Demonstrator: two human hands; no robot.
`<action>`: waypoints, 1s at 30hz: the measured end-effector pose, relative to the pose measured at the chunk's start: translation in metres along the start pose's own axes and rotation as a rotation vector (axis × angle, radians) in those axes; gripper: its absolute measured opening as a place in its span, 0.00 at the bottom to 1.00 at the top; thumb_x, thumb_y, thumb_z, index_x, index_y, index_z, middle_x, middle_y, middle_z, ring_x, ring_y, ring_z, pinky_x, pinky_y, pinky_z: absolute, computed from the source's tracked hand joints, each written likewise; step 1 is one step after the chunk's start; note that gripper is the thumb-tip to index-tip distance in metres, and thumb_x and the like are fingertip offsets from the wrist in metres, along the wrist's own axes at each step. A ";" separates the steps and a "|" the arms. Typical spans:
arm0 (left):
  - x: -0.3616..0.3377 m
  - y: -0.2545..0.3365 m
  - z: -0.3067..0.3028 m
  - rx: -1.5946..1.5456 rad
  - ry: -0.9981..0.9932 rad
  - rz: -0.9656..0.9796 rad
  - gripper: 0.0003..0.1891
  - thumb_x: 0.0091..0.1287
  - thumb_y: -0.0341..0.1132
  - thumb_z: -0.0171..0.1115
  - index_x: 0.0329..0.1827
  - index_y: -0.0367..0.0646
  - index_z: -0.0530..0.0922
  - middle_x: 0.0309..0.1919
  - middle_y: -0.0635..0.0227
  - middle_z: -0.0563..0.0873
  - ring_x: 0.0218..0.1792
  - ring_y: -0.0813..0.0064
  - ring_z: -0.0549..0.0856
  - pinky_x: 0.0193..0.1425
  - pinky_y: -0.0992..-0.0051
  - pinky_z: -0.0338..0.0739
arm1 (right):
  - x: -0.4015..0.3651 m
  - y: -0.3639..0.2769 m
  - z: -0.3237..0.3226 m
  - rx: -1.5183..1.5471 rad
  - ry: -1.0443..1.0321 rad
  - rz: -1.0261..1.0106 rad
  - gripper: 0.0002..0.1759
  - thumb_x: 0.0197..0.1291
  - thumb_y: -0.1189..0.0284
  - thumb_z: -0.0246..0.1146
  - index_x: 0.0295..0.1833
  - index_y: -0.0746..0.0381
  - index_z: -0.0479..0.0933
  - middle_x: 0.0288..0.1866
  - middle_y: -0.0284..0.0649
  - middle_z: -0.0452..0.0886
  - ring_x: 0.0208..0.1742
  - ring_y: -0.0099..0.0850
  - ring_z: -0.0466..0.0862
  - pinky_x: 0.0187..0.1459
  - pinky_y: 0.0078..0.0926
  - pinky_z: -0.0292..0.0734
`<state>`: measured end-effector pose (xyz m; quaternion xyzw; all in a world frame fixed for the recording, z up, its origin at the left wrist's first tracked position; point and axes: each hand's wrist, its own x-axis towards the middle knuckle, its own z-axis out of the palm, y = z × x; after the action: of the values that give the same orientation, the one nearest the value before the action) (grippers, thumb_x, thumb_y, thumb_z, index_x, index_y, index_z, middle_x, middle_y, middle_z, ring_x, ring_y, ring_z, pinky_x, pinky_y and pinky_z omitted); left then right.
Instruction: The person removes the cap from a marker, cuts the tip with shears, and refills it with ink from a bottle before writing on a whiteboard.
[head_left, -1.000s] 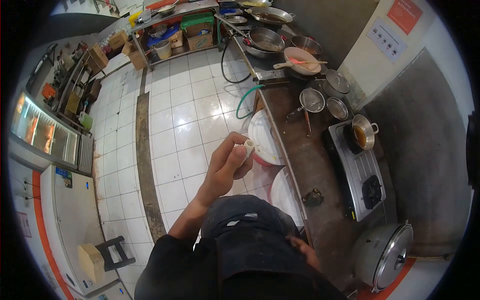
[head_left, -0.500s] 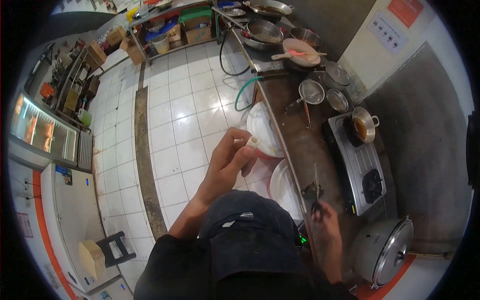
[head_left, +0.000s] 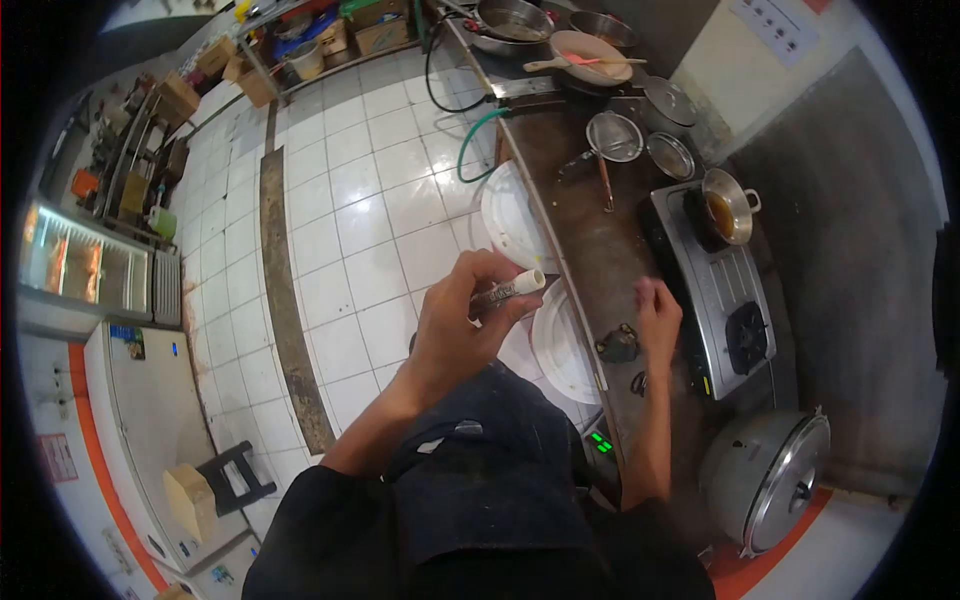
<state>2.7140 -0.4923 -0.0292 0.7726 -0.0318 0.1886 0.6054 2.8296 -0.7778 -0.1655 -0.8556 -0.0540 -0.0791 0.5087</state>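
Note:
My left hand [head_left: 455, 315] is closed around a small tube [head_left: 508, 289] with a pale, open round end and dark printing on its side. It is raised in front of my dark apron, above the white round lids beside the counter. My right hand [head_left: 658, 315] is over the brown counter [head_left: 590, 240], its fingers curled together; whatever they hold, if anything, cannot be made out. Just left of that wrist lies a dark, crumpled-looking lump [head_left: 617, 344]. Close by it on the counter is a black looped handle [head_left: 639, 383], possibly of scissors.
A two-burner gas stove [head_left: 712, 290] carries a pan of brown liquid [head_left: 730, 207]. Toward the back are a strainer [head_left: 614, 137] and a pink pan [head_left: 585, 58]. A large lidded pot [head_left: 765, 485] stands at the right. A scale with green digits [head_left: 600, 441] sits near my waist.
The right hand has moved up and forward along the counter, away from the black handle and thin tool it had held. The left hand has shifted slightly right, showing more of the tube.

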 end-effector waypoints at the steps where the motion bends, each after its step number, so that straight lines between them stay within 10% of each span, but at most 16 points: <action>1: 0.002 -0.004 0.004 0.026 0.036 0.076 0.15 0.61 0.21 0.69 0.45 0.39 0.71 0.34 0.68 0.79 0.28 0.87 0.75 0.31 0.84 0.72 | 0.001 -0.070 0.006 0.018 -0.043 -0.115 0.12 0.69 0.68 0.59 0.39 0.66 0.80 0.29 0.42 0.81 0.29 0.25 0.80 0.33 0.23 0.72; 4: 0.003 -0.021 0.011 0.091 0.147 0.244 0.16 0.58 0.22 0.71 0.43 0.39 0.72 0.32 0.65 0.81 0.25 0.81 0.78 0.27 0.80 0.73 | 0.002 -0.200 0.028 -0.240 -0.096 -0.627 0.18 0.66 0.62 0.63 0.28 0.64 0.75 0.25 0.43 0.77 0.25 0.40 0.80 0.25 0.34 0.71; 12: 0.018 -0.034 -0.052 0.285 0.286 0.373 0.13 0.52 0.24 0.72 0.36 0.39 0.75 0.31 0.61 0.81 0.25 0.61 0.82 0.27 0.68 0.75 | 0.012 -0.279 0.110 -0.421 -0.338 -0.655 0.30 0.67 0.51 0.57 0.18 0.61 0.78 0.15 0.44 0.77 0.19 0.44 0.79 0.22 0.40 0.70; 21: 0.057 -0.057 -0.160 0.294 0.333 0.336 0.09 0.58 0.25 0.67 0.39 0.38 0.77 0.31 0.61 0.79 0.29 0.56 0.83 0.28 0.65 0.75 | 0.050 -0.344 0.213 -0.383 -0.418 -0.747 0.24 0.67 0.65 0.58 0.18 0.65 0.77 0.11 0.42 0.71 0.12 0.36 0.72 0.19 0.33 0.66; 30: 0.093 -0.083 -0.293 -0.166 0.061 0.062 0.07 0.67 0.28 0.64 0.37 0.37 0.73 0.25 0.64 0.78 0.20 0.78 0.76 0.24 0.75 0.70 | 0.083 -0.404 0.326 -0.207 -0.648 -0.891 0.21 0.63 0.71 0.60 0.16 0.65 0.73 0.13 0.46 0.71 0.13 0.43 0.73 0.19 0.36 0.66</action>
<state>2.7485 -0.1757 -0.0176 0.7123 -0.0528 0.2273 0.6619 2.8671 -0.2982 0.0450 -0.7760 -0.5559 -0.0244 0.2969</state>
